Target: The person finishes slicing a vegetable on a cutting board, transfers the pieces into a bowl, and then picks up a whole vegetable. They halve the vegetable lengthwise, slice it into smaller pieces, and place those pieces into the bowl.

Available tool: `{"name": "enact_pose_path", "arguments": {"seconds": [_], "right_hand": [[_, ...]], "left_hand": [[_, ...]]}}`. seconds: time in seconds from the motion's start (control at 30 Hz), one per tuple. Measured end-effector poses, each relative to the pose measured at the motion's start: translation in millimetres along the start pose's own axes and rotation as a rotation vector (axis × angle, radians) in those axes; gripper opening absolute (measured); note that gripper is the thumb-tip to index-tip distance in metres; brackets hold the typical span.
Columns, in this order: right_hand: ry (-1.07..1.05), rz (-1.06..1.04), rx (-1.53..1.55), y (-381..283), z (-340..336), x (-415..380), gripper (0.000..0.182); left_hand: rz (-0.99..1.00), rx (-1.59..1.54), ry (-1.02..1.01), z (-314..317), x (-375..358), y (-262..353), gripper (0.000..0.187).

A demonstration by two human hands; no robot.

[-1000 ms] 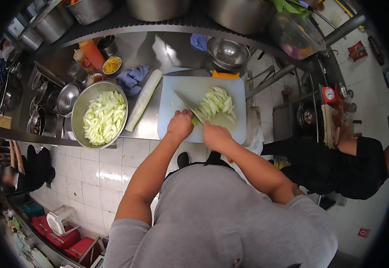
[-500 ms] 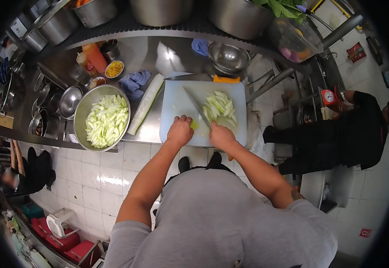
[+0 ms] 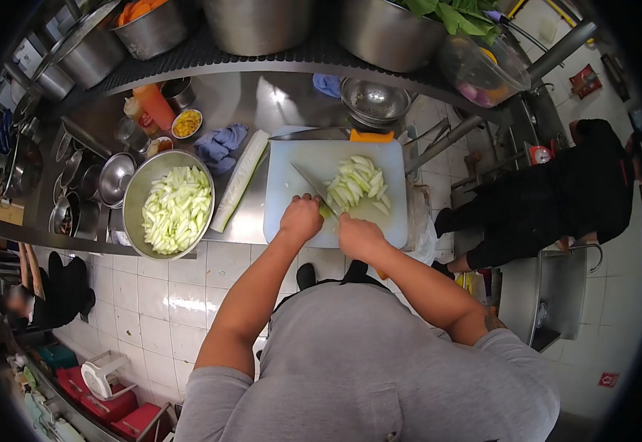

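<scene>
My right hand (image 3: 358, 236) is wrapped round the handle of a knife (image 3: 310, 182), whose blade points up and left over the white cutting board (image 3: 284, 158). Close to the blade, my left hand (image 3: 302, 217) has its fingers curled on a pale green vegetable piece (image 3: 326, 211), mostly hidden by the fingers. Cut pale green pieces (image 3: 358, 180) lie heaped on the board's right half. A long halved vegetable (image 3: 240, 180) rests left of the board. Further left, a steel bowl (image 3: 133, 221) holds many cut pieces.
A second knife with an orange handle (image 3: 371, 137) lies along the board's back edge. Behind are a blue cloth (image 3: 220, 147), a small bowl of yellow bits (image 3: 187, 124) and steel bowls (image 3: 375, 99). Pots (image 3: 258, 26) stand on the overhead shelf. Co-workers (image 3: 586, 195) stand right and left.
The knife and my right hand have moved slightly left, nearer my left hand. The co-worker at the right has turned and lowered an arm. The view has shifted a little.
</scene>
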State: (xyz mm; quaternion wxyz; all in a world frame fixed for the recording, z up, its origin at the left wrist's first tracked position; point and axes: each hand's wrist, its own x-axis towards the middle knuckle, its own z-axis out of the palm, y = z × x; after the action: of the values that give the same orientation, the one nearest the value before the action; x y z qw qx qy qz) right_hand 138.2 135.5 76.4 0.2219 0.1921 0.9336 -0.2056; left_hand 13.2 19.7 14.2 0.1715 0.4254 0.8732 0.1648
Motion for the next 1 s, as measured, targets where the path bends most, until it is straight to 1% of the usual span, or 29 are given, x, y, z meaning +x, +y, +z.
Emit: {"name": "enact_pose_path", "arguments": {"seconds": [0.07, 0.13, 0.2, 0.27, 0.3, 0.37, 0.43, 0.5, 0.53, 0.57, 0.6, 0.63, 0.7, 0.77, 0.93, 1.0], "right_hand": [[0.014, -0.009, 0.014, 7, 13, 12, 0.028], [0.022, -0.035, 0.015, 2, 0, 13, 0.029], [-0.033, -0.034, -0.066, -1, -13, 5, 0.028], [0.005, -0.034, -0.024, 11, 14, 16, 0.028], [0.043, -0.035, 0.017, 9, 16, 16, 0.029], [0.043, -0.038, -0.009, 10, 13, 23, 0.028], [0.028, -0.033, -0.022, 2, 8, 12, 0.028], [-0.035, -0.011, -0.019, -1, -6, 4, 0.029], [-0.037, -0.01, -0.021, 3, 2, 9, 0.029], [0.001, -0.02, 0.0, 9, 15, 19, 0.029], [0.038, -0.034, 0.022, 2, 11, 19, 0.029], [0.033, -0.041, 0.02, -1, 5, 17, 0.029], [-0.05, -0.018, -0.018, -8, -10, 7, 0.029], [-0.016, -0.019, -0.005, 4, 12, 16, 0.029], [0.017, -0.044, -0.005, -2, 9, 14, 0.029], [-0.001, -0.042, -0.035, -1, 6, 9, 0.027]], "left_hand": [[0.003, 0.002, -0.005, 2, 1, 0, 0.036], [-0.012, -0.003, 0.0, 1, 2, -1, 0.035], [0.024, 0.013, 0.017, 1, 1, -3, 0.034], [0.035, 0.009, 0.014, 1, 2, -4, 0.034], [0.047, 0.005, 0.012, 2, 3, -4, 0.034], [0.043, 0.001, 0.041, 4, 5, -7, 0.033], [0.04, -0.004, 0.049, 6, -3, -6, 0.033], [0.031, -0.027, 0.043, 1, -2, -3, 0.034], [0.031, -0.03, 0.042, 2, -2, -3, 0.034], [0.033, -0.029, 0.053, 2, -2, -3, 0.034], [0.032, -0.027, 0.063, 3, -2, -4, 0.034], [0.023, -0.027, 0.064, 5, -2, -6, 0.034], [0.041, -0.028, 0.086, 8, -1, -7, 0.034], [0.036, -0.025, 0.082, 6, 0, -7, 0.033], [0.029, -0.031, 0.049, 9, -5, -7, 0.034], [0.043, -0.03, 0.082, 4, -3, -6, 0.029]]}}
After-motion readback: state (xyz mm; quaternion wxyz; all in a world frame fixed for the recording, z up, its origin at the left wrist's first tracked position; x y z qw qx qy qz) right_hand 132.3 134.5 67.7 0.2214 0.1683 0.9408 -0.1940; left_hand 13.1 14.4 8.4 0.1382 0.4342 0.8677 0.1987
